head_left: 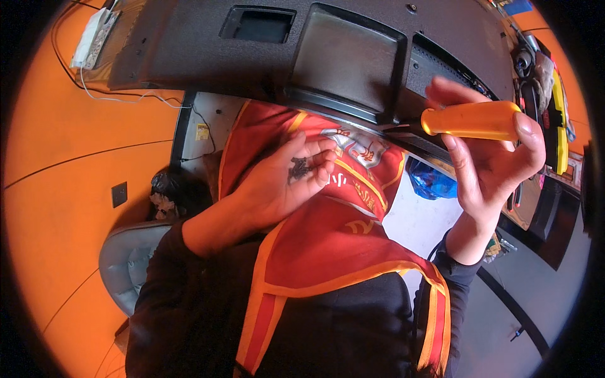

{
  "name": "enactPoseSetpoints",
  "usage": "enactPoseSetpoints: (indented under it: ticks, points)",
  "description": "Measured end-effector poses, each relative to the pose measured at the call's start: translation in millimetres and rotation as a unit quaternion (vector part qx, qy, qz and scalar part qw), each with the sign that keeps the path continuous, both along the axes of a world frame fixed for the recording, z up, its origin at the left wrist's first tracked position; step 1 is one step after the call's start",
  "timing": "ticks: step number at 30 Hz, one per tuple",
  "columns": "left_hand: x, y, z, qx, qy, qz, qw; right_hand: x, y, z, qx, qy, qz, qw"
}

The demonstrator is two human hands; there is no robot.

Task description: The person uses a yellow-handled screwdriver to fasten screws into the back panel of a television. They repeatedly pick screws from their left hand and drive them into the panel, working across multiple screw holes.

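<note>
My right hand (pixel 488 167) grips a screwdriver by its orange handle (pixel 476 120), the fingers and thumb round its sides. Its dark shaft points left, towards the lower edge of a large black panel that looks like the back of a television (pixel 353 63). Whether the tip touches the panel is hard to make out. Palm up and cupped, my left hand (pixel 274 179) holds a small pile of dark screws (pixel 300 168) below that edge, over the red apron (pixel 321 258) I wear. Its fingers are partly curled around the pile.
A white power strip (pixel 94 39) with cables lies at the far left. Tools, one a yellow and black piece (pixel 559 126), lie at the right. Below the table are a blue plastic bag (pixel 432 179) and a grey chair (pixel 126 264). The left wall is orange.
</note>
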State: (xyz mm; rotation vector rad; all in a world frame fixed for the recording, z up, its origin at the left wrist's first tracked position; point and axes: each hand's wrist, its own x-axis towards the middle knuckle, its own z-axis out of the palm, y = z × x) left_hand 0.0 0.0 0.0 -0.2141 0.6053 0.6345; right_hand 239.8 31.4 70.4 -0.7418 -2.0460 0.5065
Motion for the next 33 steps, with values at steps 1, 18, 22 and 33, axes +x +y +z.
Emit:
enactPoseSetpoints:
  ticks: [1,18,22,33]
  points:
    - [0,0,0,-0.002,0.003,0.0,1.0,0,-5,1,0.005,-0.014,-0.037,0.999]
    - [-1,0,-2,-0.017,-0.037,0.016,0.999,-16,-13,0,0.02,0.005,-0.073,0.997]
    - [-2,0,-4,-0.016,-0.049,0.016,0.999,-15,-15,-5,-0.059,0.049,-0.052,0.996]
    - [-2,-2,-6,-0.022,-0.046,0.027,0.998,-14,-13,6,-0.062,-0.021,-0.08,0.995]
